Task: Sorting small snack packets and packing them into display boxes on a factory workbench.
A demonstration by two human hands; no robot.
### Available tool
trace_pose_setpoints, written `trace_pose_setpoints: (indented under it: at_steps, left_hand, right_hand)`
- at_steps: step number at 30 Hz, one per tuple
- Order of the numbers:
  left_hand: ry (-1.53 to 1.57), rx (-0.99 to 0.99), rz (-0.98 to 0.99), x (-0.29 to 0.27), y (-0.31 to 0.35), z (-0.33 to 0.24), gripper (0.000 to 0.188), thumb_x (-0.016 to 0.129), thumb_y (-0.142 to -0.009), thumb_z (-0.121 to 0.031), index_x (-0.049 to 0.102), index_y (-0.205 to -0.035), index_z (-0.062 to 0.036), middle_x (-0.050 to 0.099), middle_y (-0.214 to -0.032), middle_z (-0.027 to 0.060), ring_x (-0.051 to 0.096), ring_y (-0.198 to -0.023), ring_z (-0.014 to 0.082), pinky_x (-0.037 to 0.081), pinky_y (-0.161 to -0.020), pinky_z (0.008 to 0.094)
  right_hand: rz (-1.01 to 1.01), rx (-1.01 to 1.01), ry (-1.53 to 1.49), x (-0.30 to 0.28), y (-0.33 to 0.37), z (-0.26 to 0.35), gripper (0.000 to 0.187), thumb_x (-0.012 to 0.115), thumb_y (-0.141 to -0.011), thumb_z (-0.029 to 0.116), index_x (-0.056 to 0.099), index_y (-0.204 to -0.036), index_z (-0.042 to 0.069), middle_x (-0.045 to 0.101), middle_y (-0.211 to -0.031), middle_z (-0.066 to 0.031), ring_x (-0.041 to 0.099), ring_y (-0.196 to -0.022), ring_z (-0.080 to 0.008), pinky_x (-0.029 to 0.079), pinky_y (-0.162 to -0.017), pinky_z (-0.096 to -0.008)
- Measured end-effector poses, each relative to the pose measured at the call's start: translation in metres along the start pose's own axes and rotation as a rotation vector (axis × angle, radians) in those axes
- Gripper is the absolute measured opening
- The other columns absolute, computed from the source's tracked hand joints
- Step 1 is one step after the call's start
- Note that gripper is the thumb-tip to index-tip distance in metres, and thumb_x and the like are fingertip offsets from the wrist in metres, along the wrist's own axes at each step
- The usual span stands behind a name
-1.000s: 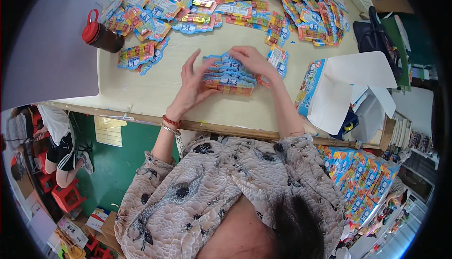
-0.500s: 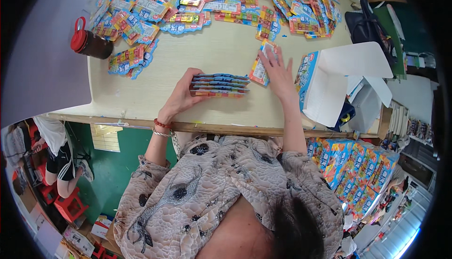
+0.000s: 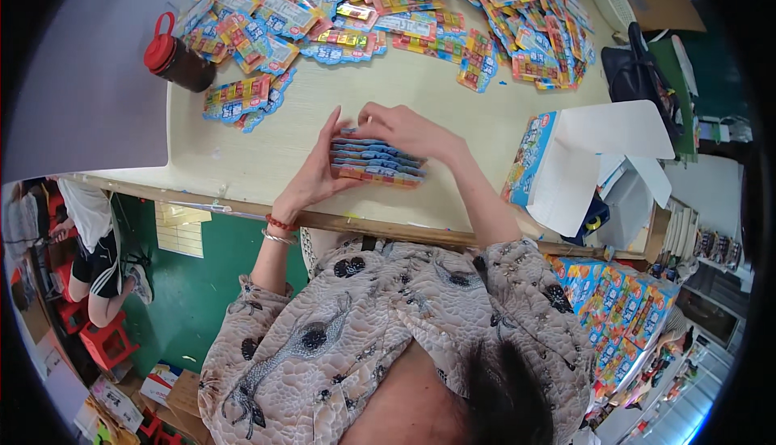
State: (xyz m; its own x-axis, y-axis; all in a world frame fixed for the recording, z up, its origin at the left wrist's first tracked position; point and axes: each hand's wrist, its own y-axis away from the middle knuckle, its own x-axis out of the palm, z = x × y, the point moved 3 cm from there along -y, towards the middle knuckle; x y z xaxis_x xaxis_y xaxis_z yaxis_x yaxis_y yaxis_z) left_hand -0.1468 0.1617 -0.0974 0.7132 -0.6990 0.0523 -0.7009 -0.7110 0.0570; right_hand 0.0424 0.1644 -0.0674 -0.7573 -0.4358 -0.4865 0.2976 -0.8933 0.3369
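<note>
My left hand [image 3: 311, 174] grips the left end of a stack of blister packs [image 3: 377, 164], thumb along the near side and fingers on the far side. The packs stand on edge just above or on the table, blue wavy edges upward. My right hand [image 3: 411, 131] reaches over from the right, its fingers bent and closed on a blister pack at the stack's far side. That pack is mostly hidden behind the fingers; only a bit of blue edge shows.
A wide heap of loose blister packs [image 3: 343, 45] covers the table's far side. A dark bottle with a red lid [image 3: 179, 59] stands at left near a small pile of packs [image 3: 236, 99]. At right sit an open white box [image 3: 558, 162] and a dark bag [image 3: 638, 73].
My right hand has moved left from the table to the stack. The single pack that lay under it is gone from that spot. The view has shifted slightly.
</note>
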Motion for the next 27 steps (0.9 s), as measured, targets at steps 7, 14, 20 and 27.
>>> trace_pose_setpoints:
  at_steps: [7, 14, 20, 27]
  left_hand:
    - [-0.135, 0.012, 0.141, -0.003, -0.007, 0.003, 0.096, 0.08, -0.073, -0.002, 0.019, -0.147, -0.0092, 0.049, -0.13, 0.0119, 0.054, -0.116, 0.0207, 0.049, -0.097, 0.0344]
    - [0.005, -0.074, 0.178, -0.002, -0.005, 0.008, 0.073, 0.077, -0.075, 0.001, 0.033, -0.133, -0.0071, 0.049, -0.128, 0.009, 0.052, -0.118, 0.0164, 0.049, -0.098, 0.032]
    - [-0.041, 0.008, 0.153, -0.003, 0.002, 0.011, 0.067, 0.076, -0.077, -0.001, 0.035, -0.129, -0.0059, 0.051, -0.119, 0.008, 0.055, -0.11, 0.0155, 0.05, -0.092, 0.0303]
    - [-0.072, -0.039, 0.183, -0.004, -0.003, 0.015, 0.075, 0.079, -0.074, -0.003, 0.033, -0.134, -0.0077, 0.043, -0.131, 0.0103, 0.049, -0.119, 0.0179, 0.049, -0.096, 0.0326]
  right_hand:
    - [-1.132, 0.592, 0.477, -0.121, 0.003, -0.122, 0.079, 0.068, -0.071, 0.066, 0.06, -0.117, 0.002, 0.065, -0.111, -0.0126, 0.062, -0.104, -0.028, 0.048, -0.084, -0.0421]
    - [-0.887, 0.742, 0.463, -0.14, 0.004, -0.18, 0.063, 0.08, -0.057, 0.056, 0.07, -0.082, 0.0, 0.07, -0.081, -0.0125, 0.067, -0.084, -0.0237, 0.05, -0.08, -0.0378]
    - [-0.867, 0.452, 0.431, -0.06, 0.054, -0.142, 0.043, 0.082, -0.06, 0.036, 0.068, -0.083, 0.002, 0.067, -0.089, -0.0139, 0.064, -0.089, -0.028, 0.049, -0.082, -0.0397]
    - [-0.641, 0.027, 0.441, -0.009, 0.06, -0.079, 0.031, 0.068, -0.071, 0.009, 0.059, -0.101, 0.008, 0.049, -0.114, -0.0107, 0.047, -0.11, -0.0315, 0.04, -0.091, -0.0452]
